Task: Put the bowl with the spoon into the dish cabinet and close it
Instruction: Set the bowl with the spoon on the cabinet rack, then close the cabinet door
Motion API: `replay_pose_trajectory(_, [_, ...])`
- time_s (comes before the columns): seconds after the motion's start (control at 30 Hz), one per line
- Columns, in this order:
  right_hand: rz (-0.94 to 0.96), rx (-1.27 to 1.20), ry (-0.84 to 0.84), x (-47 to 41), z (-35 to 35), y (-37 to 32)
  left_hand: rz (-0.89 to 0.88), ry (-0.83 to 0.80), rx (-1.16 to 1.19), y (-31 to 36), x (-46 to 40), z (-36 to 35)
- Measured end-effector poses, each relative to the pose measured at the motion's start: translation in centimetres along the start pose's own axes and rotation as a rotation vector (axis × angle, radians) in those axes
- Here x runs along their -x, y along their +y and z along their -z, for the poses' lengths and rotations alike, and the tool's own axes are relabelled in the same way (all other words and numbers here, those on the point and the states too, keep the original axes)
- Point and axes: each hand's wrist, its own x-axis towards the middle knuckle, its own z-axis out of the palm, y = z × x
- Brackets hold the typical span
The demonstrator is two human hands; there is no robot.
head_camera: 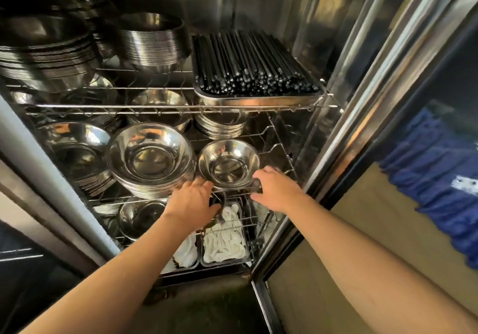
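Small steel bowl (229, 163) at frame centre on the cabinet's middle wire shelf (280, 150), left hand (192, 200) and right hand (275, 189) at its near rim, fingers loosely curled, grip unclear, cabinet door (403, 80) open at right.

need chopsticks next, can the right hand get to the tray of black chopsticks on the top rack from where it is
Probably yes. The chopsticks lie in an open tray at the front right of the top rack, nothing over them. The right hand is at the small bowl one rack below, and the cabinet door is open.
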Motion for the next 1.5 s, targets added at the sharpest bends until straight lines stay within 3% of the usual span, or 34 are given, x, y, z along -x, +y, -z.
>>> replay_pose_trajectory(0.2, [-0.054, 0.192, -0.045, 9.3, -0.5, 0.3, -0.229, -0.099, -0.149, 2.5, 2.5, -0.3])
replay_pose_trajectory(0.37, [-0.244, 0.120, -0.054, 20.3, -1.2, 2.3, -0.430, -0.066, -0.166, 8.3, 6.1, -0.8])
replay_pose_trajectory(0.73, [-0.517, 0.075, 0.119, 48.2, -0.1, 7.2, -0.848, 0.187, -0.148, 29.3, 20.8, 2.8])
replay_pose_trajectory(0.87, [-0.413, 0.029, 0.190, 57.0, -0.7, 7.4, -0.990, 0.428, 0.179, 37.8, 28.3, 4.6])
replay_pose_trajectory(1.03, [-0.336, -0.010, 0.262, 64.8, -0.7, 8.2, -0.919, 0.507, 0.625, 47.0, 35.9, 5.8])
replay_pose_trajectory(1.13, [-0.349, 0.000, 0.256, 67.8, 0.1, 9.6, -0.757, 0.492, 0.767, 50.4, 37.8, 6.1])
replay_pose_trajectory(1.23, [-0.329, 0.011, 0.274, 69.5, 1.0, 10.7, -0.603, 0.501, 0.814, 52.0, 38.2, 6.5])
replay_pose_trajectory(1.5, [-0.335, -0.006, 0.372, 66.7, 3.2, 11.6, -0.549, 0.561, 0.737, 49.7, 39.2, 7.1])
